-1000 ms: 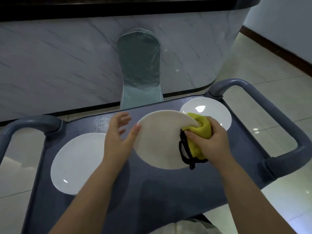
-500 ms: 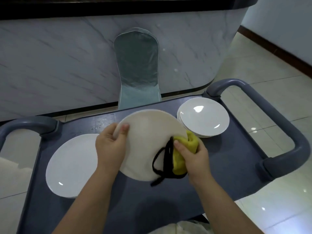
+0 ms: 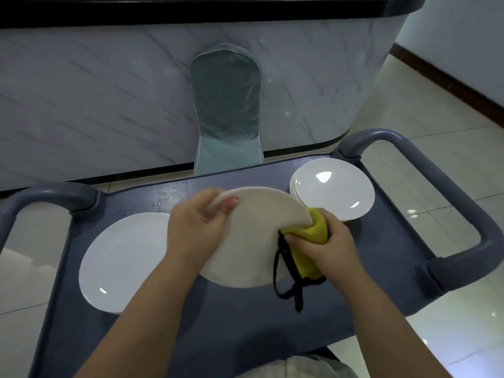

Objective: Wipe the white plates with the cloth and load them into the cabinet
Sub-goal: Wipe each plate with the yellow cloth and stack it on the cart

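**Head view**

1. The left grip [image 3: 196, 227] holds a tilted plate [image 3: 251, 241] by its upper left rim. The thumb lies on the near face and the fingers curl behind.
2. The right grip [image 3: 327, 249] is closed round the yellow cloth [image 3: 316, 230] and pinches it over the right edge of the tilted plate. A black cord [image 3: 297, 296] hangs from the cloth.
3. The tilted plate appears raised off the grey cart surface [image 3: 245, 336]. It sits between a single plate [image 3: 122, 257] lying flat at the left and a stack of plates [image 3: 335, 192] at the far right corner. A cart handle [image 3: 450, 200] rises beside the stack.

**Progress (judgement)**

- The step in hand is wiping one plate. The cloth is at the rim, so this plate is judged partly wiped.
- It cannot be told whether the single plate at the left has been wiped.
- The stack of plates appears untouched.
- No cabinet is in view, and no plate is shown loaded.
- Left to do: finish this plate, wipe the others and load them all.
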Tool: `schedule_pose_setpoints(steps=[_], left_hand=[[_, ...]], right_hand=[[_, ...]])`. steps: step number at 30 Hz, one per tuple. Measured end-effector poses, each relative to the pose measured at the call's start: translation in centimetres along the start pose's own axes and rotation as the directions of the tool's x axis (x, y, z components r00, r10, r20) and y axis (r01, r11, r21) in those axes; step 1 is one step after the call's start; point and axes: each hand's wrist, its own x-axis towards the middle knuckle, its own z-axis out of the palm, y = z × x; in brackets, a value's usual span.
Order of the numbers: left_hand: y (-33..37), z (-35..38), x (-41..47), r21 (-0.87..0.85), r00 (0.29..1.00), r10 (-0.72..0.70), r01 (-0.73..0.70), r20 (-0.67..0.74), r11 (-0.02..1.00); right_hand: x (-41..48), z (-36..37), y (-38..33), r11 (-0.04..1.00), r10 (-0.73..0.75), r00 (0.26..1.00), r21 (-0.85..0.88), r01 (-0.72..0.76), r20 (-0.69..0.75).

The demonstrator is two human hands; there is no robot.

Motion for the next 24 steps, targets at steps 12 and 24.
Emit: schedule_pose_setpoints(steps=[12,24], left_hand=[[-0.4,2.3,-1.1,-0.610,0.723,-0.642,0.395,-0.255,0.687],[-2.1,1.3,-3.2,-0.543,0.363,-0.549,0.813,0.753,-0.208]], right_hand=[[-0.5,3.9,-1.2,0.915,0.097,0.970,0.404,0.001,-0.221],[1.4,-0.4,-0.5,0.726,-0.625,0.779,-0.405,0.555,-0.053]])
